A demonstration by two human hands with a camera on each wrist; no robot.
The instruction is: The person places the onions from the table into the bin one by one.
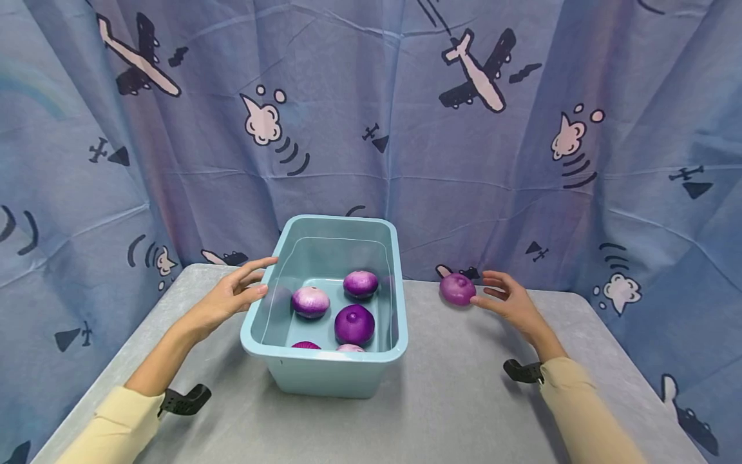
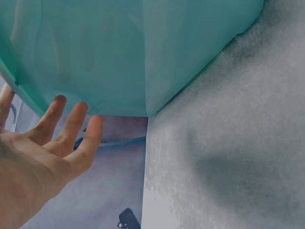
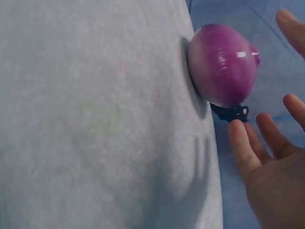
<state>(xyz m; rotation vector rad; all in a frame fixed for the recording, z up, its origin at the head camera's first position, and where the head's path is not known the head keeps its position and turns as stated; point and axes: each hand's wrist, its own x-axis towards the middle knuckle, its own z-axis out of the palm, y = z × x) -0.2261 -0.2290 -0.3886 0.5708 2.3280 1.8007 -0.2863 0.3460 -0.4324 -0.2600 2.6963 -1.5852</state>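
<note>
A light blue plastic bin (image 1: 324,354) stands on the table, with several purple onions inside, among them a dark onion (image 1: 354,324) and a paler onion (image 1: 310,302). My left hand (image 1: 228,298) is at the bin's left side, fingers spread and fingertips by the rim; whether they touch it I cannot tell. In the left wrist view its fingers (image 2: 78,124) reach toward the bin's outer wall (image 2: 95,52). Another purple onion (image 1: 457,289) lies near the table's back edge. Beside it, my right hand (image 1: 514,306) has its fingers spread, holding nothing; the right wrist view shows a gap to the onion (image 3: 223,67).
A grey table (image 1: 446,386) carries everything. Behind and at both sides hangs a blue curtain (image 1: 348,84) printed with airplanes, meeting the table's back edge. Two onions at the bin's near end are partly hidden by its front rim. Black straps (image 1: 187,399) circle both wrists.
</note>
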